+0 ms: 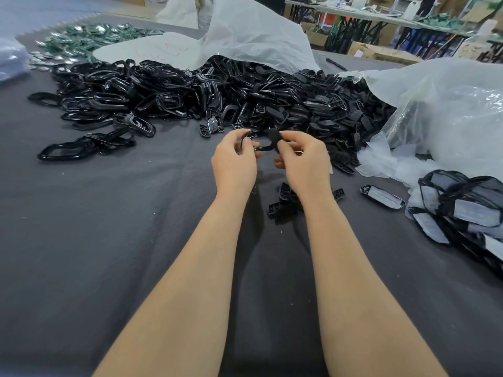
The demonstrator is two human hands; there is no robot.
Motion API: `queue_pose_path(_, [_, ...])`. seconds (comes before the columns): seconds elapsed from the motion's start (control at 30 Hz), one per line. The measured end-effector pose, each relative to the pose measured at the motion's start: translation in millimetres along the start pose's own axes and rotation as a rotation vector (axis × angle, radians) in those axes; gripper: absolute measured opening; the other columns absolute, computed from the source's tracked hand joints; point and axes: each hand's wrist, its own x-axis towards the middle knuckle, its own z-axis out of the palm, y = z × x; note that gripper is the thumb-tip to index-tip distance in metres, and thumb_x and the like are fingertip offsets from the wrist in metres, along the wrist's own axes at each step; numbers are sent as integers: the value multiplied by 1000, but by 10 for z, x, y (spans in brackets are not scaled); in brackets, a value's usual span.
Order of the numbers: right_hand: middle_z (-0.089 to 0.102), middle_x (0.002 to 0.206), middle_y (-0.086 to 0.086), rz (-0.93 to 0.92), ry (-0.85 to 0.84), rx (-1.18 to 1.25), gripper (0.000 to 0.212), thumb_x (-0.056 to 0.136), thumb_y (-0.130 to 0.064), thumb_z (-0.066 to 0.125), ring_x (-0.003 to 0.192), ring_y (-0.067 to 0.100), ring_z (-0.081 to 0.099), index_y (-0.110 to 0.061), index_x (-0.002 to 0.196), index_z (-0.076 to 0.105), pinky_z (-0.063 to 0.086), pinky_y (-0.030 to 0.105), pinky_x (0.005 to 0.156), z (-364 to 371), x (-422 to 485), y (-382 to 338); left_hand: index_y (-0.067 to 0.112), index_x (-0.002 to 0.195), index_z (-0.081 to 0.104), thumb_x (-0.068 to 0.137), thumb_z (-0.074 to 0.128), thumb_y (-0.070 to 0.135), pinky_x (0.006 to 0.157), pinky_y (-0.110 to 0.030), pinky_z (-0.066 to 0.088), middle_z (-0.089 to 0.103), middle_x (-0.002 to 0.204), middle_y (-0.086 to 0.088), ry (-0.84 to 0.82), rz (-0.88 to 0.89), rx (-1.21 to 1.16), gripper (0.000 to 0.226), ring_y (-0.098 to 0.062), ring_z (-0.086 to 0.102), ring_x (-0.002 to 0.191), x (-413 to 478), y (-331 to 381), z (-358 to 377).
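Item: glossy black oval plastic frame (261,140), pinched by left hand (234,161) and right hand (304,163); above dark grey cloth-covered table (109,240).

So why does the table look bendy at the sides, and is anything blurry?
Head view: the wide-angle lens curves the table toward the edges; the black part pinched between the left hand and right hand looks smeared; the far benches are soft; light glints off the black frame pile and the clear bag.
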Motion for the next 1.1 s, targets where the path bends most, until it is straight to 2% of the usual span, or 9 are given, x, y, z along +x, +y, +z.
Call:
queue_pose_path(0.2, [63,85,-3,-97,-45,-143,13,92,-3,56,85,19,66,-15,93,60,55,29,80,26,-24,-5,22,104,56,97,53,18,86,-34,55,68,92,1,-28,36,79,9,-15,67,88,-26,26,-9])
queue_pose_path(0.3, [65,88,-1,-73,-26,-112,14,92,-4,55,88,19,65,-15,95,62,54,28,82,21,-9,12,23,101,54,95,57,14,82,-25,56,68,94,2,-69,42,85,12,-6,67,81,-34,23,-9])
queue_pose_path(0.4, [61,91,0,-89,63,-139,10,90,-10,60,80,11,58,-14,99,62,44,7,71,27,1,38,24,100,53,95,57,12,80,-24,56,68,101,-3,-108,45,82,14,-3,67,76,-42,23,-1])
queue_pose_path(0.5, [58,98,1,-7,137,-81,23,88,-19,66,74,3,53,-13,108,57,41,3,68,18,15,67,28,90,52,95,57,11,76,-21,56,66,92,2,-115,39,36,19,5,64,64,-42,33,-2])
queue_pose_path(0.6, [64,90,1,213,41,216,16,90,-15,63,78,11,63,-13,105,57,54,18,76,-5,36,43,24,92,54,95,58,10,77,-24,56,66,84,4,-117,20,2,15,2,64,62,-30,37,-3])
queue_pose_path(0.7, [65,84,1,254,-1,314,7,92,-8,60,69,9,63,-13,98,57,55,17,65,-14,41,20,16,102,56,94,58,10,78,-26,57,68,77,3,-119,-1,-9,10,-2,66,66,-23,29,6])
queue_pose_path(0.8, [65,84,6,222,12,276,7,92,-6,58,68,12,63,-9,98,57,56,22,69,-2,34,33,15,106,57,94,58,10,73,-25,57,69,76,0,-107,-20,-3,12,-6,69,66,-35,32,5])
queue_pose_path(0.93, [65,84,7,178,38,160,6,90,-6,59,72,16,63,-8,96,58,57,36,82,25,27,38,18,106,53,96,57,12,59,-12,53,69,81,-3,-104,-12,45,13,3,65,57,-41,26,9])
queue_pose_path(1.1, [67,93,12,150,83,64,6,89,-9,60,90,28,66,-8,95,61,53,45,87,61,29,34,22,103,52,94,60,19,62,-15,54,70,85,-3,-115,26,123,12,1,64,61,-47,24,10])
